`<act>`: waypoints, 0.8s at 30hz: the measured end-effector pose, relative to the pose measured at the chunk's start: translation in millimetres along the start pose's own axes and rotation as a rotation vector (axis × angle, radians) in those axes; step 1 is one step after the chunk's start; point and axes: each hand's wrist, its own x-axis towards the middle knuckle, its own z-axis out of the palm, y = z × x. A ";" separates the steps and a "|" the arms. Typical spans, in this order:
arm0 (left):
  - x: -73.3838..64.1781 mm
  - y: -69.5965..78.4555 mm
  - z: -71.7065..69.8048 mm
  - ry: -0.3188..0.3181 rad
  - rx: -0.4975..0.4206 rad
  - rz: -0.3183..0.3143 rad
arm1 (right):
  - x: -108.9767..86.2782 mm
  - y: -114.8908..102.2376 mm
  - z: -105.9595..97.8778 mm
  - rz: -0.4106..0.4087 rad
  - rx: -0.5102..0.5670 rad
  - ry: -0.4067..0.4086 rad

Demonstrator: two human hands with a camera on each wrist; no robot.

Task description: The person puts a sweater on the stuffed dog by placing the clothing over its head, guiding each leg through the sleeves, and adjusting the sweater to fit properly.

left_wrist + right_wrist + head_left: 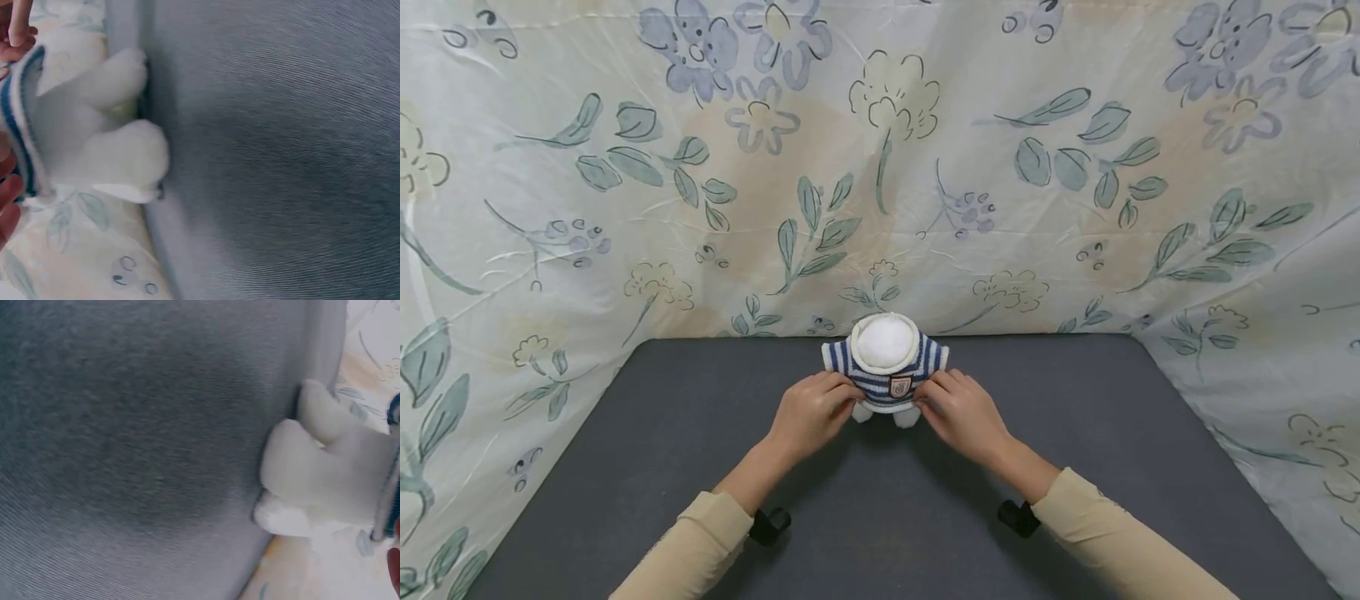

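Note:
A white plush toy (884, 343) stands at the far side of the dark grey table, wearing a blue-and-white striped knitted sweater (872, 386) with a small badge on it. Its rounded top shows within a cream ring. My left hand (812, 408) pinches the sweater's lower edge at the left side; my right hand (964, 414) pinches the same edge at the right. Below the hem, the plush toy's white legs (125, 153) rest on the table in the left wrist view. In the right wrist view the sweater (390, 500) shows only partly, and the hand is mostly cut off.
The grey tabletop (880, 525) stretches between the forearms and to both sides. Behind it and at the sides hangs a floral-printed cloth (910, 183). Black wrist-camera mounts (771, 527) sit beside the beige sleeves (1120, 533).

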 end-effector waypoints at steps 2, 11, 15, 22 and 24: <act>5.9 1.2 -5.7 0.032 -0.010 -0.007 | 4.8 -1.0 -4.3 0.005 0.003 0.027; 38.3 1.8 -22.4 0.121 -0.042 -0.089 | 42.7 -6.6 -23.9 0.052 0.018 0.092; 50.5 1.8 -22.9 0.119 -0.044 -0.127 | 56.4 -6.7 -25.6 0.094 -0.004 0.072; 59.8 -0.2 -15.3 0.066 -0.043 -0.183 | 65.6 -8.6 -21.4 0.144 -0.048 -0.009; 61.1 0.1 -13.7 0.020 -0.046 -0.215 | 65.5 -9.1 -20.8 0.162 -0.064 -0.032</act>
